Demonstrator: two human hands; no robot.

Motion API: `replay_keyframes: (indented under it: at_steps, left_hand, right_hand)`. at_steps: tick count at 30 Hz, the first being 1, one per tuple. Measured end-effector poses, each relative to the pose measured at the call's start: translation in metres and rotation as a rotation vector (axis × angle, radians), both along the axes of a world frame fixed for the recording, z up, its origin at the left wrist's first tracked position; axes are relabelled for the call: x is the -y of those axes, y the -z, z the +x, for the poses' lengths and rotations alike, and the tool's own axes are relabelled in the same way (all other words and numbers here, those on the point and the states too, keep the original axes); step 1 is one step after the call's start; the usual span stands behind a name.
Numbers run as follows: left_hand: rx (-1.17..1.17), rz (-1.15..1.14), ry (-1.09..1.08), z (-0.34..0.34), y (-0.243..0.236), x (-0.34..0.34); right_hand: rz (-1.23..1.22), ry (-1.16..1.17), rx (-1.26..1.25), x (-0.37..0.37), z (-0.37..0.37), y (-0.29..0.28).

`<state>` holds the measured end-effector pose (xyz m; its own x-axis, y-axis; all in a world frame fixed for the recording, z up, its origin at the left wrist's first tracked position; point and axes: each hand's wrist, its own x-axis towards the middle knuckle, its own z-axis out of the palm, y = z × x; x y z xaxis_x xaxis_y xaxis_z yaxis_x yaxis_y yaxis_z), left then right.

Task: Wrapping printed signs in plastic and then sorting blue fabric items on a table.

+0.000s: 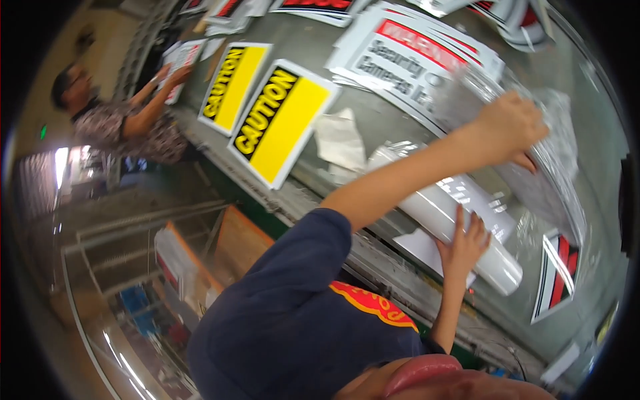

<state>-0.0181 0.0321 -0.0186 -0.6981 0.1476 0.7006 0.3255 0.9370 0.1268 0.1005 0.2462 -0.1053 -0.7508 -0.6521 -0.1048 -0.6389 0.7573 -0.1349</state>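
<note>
My left hand (512, 127) is closed on a bundle of clear plastic sheets (547, 190), which looks partly lifted and bends over the table. My right hand (467, 245) lies with fingers spread on a shiny white roll (427, 207), apparently wrapped in film. Under the left side of the bundle is a pile of white warning signs with red bands (407, 50). A crumpled off-white cloth or paper (340, 138) lies left of the roll. Close to the bundle's near end sits a red, black and white sign (557, 277).
Two yellow and black caution signs (283, 123) lie along the grey worktable's (263, 190) left part. At the far left a co-worker (130, 120) holds a sign. Beside the table stands a metal-framed rack (80, 273) with orange-edged boards. More signs (313, 7) lie at the table's far side.
</note>
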Motion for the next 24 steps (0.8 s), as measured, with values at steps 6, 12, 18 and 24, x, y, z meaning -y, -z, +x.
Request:
replay_keyframes:
  at_steps: [6, 12, 18, 24]
  left_hand:
    - [0.010, -0.041, -0.025, -0.009, 0.003, 0.001]
    - [0.025, -0.049, -0.025, -0.010, 0.006, 0.003]
    - [0.049, -0.041, -0.027, -0.009, 0.006, 0.004]
    - [0.096, -0.025, -0.045, -0.010, 0.005, 0.000]
  right_hand:
    - [-0.075, -0.008, -0.018, 0.002, -0.002, 0.008]
    - [-0.089, -0.024, 0.007, 0.003, 0.001, 0.005]
    - [-0.069, -0.035, 0.167, 0.004, -0.009, -0.009]
    - [0.078, -0.098, 0.410, -0.018, -0.056, -0.034]
